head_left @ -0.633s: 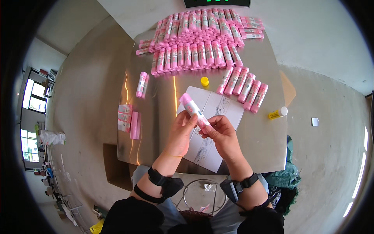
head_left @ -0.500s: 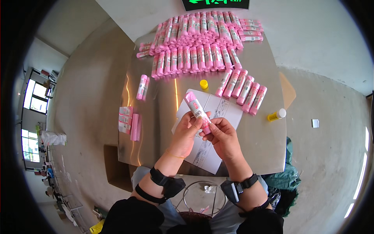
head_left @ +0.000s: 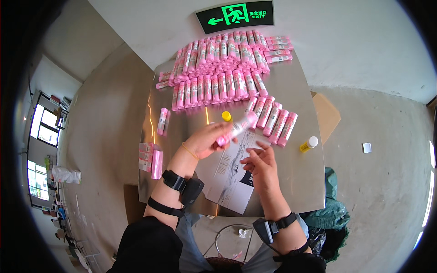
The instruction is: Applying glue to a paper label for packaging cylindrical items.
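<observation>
My left hand [head_left: 202, 140] grips a pink roll of plastic bags [head_left: 240, 128] with a printed paper label, holding it tilted over the table; the roll is slightly blurred. To its right, my right hand [head_left: 263, 169] is off the roll, fingers apart and holding nothing, above a flat piece of printed cardboard [head_left: 234, 193]. Just beyond the held roll lies a slanting row of several labelled pink rolls [head_left: 275, 123]. A round yellow cap [head_left: 226, 116] sits near my left hand. The glue stick [head_left: 308, 144], yellow with a white end, is at the right.
A big pile of labelled pink rolls [head_left: 218, 86] covers the far part of the metal table [head_left: 296, 186]. At the left are two rolls [head_left: 163, 120], loose labels [head_left: 145, 157] and a plain pink roll [head_left: 157, 164]. An exit sign [head_left: 235, 16] hangs on the wall.
My right hand has let go of the roll and its fingers have spread. My left hand has turned the roll so its far end points right. The view has tilted upward.
</observation>
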The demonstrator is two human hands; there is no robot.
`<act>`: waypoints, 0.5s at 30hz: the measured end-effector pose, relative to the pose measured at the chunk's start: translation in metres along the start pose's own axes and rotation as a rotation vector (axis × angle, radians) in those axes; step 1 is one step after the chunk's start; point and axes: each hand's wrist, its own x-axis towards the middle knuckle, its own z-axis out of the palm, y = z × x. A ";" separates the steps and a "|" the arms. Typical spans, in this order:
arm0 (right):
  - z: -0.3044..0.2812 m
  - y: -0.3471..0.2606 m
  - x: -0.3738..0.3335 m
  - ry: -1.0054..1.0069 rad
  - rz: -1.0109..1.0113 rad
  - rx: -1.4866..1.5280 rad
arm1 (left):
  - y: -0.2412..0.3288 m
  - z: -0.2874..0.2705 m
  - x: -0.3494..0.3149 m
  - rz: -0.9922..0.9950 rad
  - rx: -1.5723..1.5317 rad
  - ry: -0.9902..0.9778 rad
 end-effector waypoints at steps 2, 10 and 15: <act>-0.003 -0.010 0.001 0.090 -0.087 0.008 | 0.004 0.007 -0.002 -0.083 0.197 -0.130; -0.014 -0.004 0.010 0.051 -0.086 0.082 | -0.004 0.013 0.002 0.076 0.006 -0.004; -0.001 0.003 0.008 0.007 -0.085 0.063 | -0.040 0.046 0.023 0.174 -0.014 0.110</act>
